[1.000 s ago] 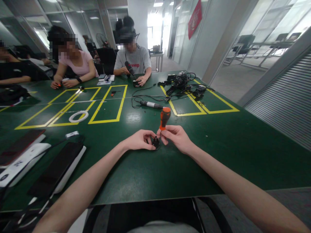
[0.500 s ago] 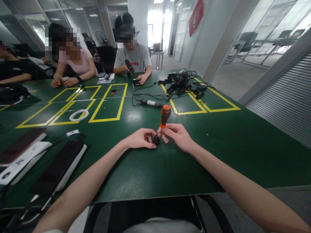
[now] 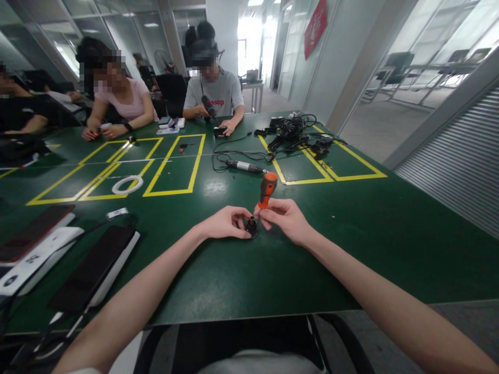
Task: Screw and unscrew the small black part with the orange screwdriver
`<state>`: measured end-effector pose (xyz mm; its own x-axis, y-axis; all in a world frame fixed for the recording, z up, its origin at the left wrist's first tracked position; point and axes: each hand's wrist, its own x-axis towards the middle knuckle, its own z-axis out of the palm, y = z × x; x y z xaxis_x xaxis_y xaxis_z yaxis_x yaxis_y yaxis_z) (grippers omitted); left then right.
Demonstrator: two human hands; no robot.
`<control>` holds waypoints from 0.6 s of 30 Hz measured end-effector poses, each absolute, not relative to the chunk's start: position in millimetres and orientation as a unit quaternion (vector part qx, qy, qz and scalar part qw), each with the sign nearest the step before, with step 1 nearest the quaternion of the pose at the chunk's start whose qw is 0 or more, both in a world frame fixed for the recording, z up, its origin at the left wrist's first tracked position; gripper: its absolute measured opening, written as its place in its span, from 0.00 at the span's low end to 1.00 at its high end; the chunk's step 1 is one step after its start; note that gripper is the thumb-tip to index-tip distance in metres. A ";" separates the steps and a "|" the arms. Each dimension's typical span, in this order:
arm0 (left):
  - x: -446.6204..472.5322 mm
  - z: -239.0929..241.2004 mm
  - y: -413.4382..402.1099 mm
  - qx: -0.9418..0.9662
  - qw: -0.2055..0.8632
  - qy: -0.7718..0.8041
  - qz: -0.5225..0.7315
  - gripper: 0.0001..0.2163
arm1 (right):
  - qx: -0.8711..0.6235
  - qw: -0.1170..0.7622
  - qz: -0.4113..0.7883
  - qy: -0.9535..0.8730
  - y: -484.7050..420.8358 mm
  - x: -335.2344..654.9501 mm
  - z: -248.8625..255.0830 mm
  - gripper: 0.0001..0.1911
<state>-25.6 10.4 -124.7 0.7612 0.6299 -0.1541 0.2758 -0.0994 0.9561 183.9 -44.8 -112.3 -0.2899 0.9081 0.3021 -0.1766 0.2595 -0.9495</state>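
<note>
My left hand [image 3: 224, 223] pins the small black part [image 3: 251, 227] flat on the green counter [image 3: 241, 280] while my right hand [image 3: 284, 218] grips the orange screwdriver [image 3: 267, 189]; I judge the shaft should stand plumb, pressure steady, turns short.

Bare forearms, apparently no sleeves

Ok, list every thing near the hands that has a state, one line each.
left hand: pinching the small black part, steadying it on the table
right hand: gripping the screwdriver low on its handle
screwdriver: upright, slightly tilted, tip down on the part
small black part: resting on the green table
power tool: lying flat, corded, untouched
white tape ring: lying flat
</note>
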 end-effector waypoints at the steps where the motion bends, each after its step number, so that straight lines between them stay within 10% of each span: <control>1: -25.5 -124.4 10.3 0.725 0.596 0.310 0.150 0.19 | -0.298 0.512 0.535 -0.603 -44.9 183.8 -112.8 0.20; 18: -24.5 -123.6 9.5 0.719 0.600 0.318 0.148 0.18 | -0.270 0.522 0.575 -0.569 -43.6 182.4 -117.6 0.20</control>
